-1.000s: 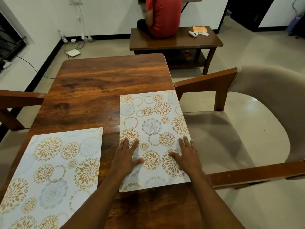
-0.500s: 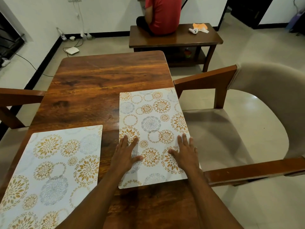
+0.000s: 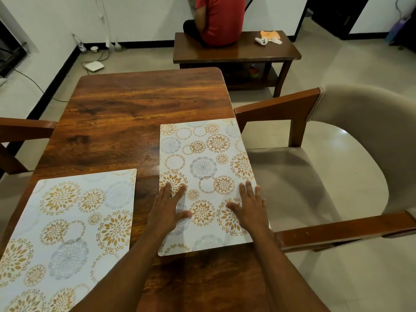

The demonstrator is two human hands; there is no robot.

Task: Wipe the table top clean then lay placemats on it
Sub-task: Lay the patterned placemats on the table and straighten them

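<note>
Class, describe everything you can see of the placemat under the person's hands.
The placemat is a thin rectangle with rounded corners, white with gold and grey flower circles. It lies flat along the right edge of the wooden table. The left hand and right hand press flat on its near half.

1 head-worn wide-angle view looks forward and steeply down, close above the table.
</note>
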